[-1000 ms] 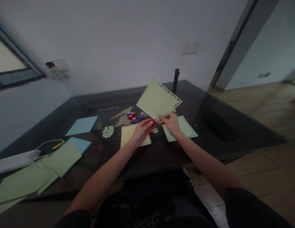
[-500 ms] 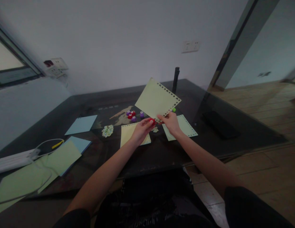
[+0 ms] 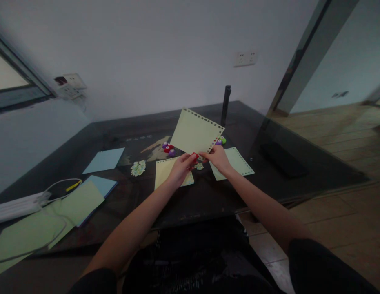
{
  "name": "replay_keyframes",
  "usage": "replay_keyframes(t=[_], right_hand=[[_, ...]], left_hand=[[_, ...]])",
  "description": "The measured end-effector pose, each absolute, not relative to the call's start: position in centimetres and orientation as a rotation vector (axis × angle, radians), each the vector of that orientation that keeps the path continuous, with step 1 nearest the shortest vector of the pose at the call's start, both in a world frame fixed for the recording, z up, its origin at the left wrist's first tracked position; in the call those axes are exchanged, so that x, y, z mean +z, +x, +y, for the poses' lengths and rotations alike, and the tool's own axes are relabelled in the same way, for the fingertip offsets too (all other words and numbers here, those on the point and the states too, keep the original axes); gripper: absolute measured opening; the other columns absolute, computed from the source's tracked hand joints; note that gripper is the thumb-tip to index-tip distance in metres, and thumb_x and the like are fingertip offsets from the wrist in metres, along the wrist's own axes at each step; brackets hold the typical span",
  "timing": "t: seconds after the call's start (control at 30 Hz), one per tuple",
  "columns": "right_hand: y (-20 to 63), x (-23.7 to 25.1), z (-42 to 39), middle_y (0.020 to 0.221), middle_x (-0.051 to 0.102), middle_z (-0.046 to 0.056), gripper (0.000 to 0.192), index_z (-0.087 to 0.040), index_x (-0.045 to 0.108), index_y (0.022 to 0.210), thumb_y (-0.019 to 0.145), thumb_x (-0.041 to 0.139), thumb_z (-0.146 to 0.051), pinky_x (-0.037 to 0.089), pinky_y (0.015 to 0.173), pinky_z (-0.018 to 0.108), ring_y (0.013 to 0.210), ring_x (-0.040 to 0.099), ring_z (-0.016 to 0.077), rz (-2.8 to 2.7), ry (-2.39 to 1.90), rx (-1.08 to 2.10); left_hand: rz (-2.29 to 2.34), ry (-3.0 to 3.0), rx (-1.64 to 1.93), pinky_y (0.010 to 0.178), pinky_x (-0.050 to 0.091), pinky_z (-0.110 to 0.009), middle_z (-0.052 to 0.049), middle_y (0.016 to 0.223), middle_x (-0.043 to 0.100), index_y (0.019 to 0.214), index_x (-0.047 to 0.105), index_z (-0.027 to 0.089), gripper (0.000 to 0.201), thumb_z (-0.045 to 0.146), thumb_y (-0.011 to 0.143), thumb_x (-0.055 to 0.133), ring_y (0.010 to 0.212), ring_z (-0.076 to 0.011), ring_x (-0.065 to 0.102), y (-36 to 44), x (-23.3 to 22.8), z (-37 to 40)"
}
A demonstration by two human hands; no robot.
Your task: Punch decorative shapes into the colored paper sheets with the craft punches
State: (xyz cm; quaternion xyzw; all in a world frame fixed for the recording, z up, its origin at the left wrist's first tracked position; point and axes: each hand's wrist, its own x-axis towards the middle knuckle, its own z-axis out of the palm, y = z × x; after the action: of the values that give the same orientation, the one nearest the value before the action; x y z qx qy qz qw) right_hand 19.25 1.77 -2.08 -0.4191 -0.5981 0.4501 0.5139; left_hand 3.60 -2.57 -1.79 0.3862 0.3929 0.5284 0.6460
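My left hand (image 3: 181,169) is closed around a small red craft punch (image 3: 195,156), its thumb lying on top. My right hand (image 3: 218,158) pinches the lower right corner of a pale yellow-green sheet of paper (image 3: 194,132). Small shaped holes run along two edges of that sheet. Its lower corner meets the punch, but I cannot tell how far in it sits. Beneath my left hand lies a cream sheet (image 3: 165,174) with punched edges. Another pale punched sheet (image 3: 238,163) lies under my right hand. Small paper cut-outs (image 3: 199,166) lie between my hands.
Several red and purple punches (image 3: 169,149) stand behind my left hand; a green punch (image 3: 223,140) sits behind my right. A pile of cut-outs (image 3: 138,168), blue paper (image 3: 104,160), green sheets (image 3: 33,228), a white power strip (image 3: 18,207) and a black upright object (image 3: 226,105) are around.
The held sheet has turned and shifted left and slightly down, now covering one purple punch. My hands stay close together, with the red punch still in my left hand.
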Motion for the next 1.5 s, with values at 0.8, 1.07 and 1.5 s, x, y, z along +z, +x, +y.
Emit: replay_keyframes(t=[0.8,1.07,1.5], right_hand=[[19.62,-2.25,1.94,0.081,0.072,0.012,0.027,-0.011,0.070,0.086,0.071,0.070,-0.033,0.056,0.054,0.033,0.064,0.066,0.0219,-1.634,-1.075,0.981],[19.64,-1.95,1.72,0.081,0.072,0.012,0.029,-0.010,0.070,0.085,0.069,0.071,-0.034,0.057,0.055,0.033,0.064,0.066,0.0218,-1.638,-1.103,0.955],[19.73,-1.92,1.69,0.077,0.072,0.010,0.029,-0.012,0.071,0.087,0.069,0.072,-0.034,0.057,0.055,0.033,0.064,0.066,0.0217,-1.656,-1.079,0.963]], left_hand=[[1.028,0.983,1.202,0.070,0.045,-0.026,-0.006,0.081,0.067,0.079,0.069,0.014,0.034,0.040,0.060,0.079,0.076,-0.0143,0.060,3.60,-1.61,-2.62],[1.008,0.978,1.212,0.073,0.045,-0.027,-0.006,0.083,0.067,0.078,0.069,0.014,0.033,0.040,0.060,0.079,0.078,-0.0142,0.059,3.72,-1.51,-2.74],[1.033,1.010,1.230,0.073,0.045,-0.028,-0.007,0.081,0.067,0.077,0.068,0.013,0.033,0.040,0.061,0.079,0.077,-0.0155,0.060,3.67,-1.79,-2.60]])
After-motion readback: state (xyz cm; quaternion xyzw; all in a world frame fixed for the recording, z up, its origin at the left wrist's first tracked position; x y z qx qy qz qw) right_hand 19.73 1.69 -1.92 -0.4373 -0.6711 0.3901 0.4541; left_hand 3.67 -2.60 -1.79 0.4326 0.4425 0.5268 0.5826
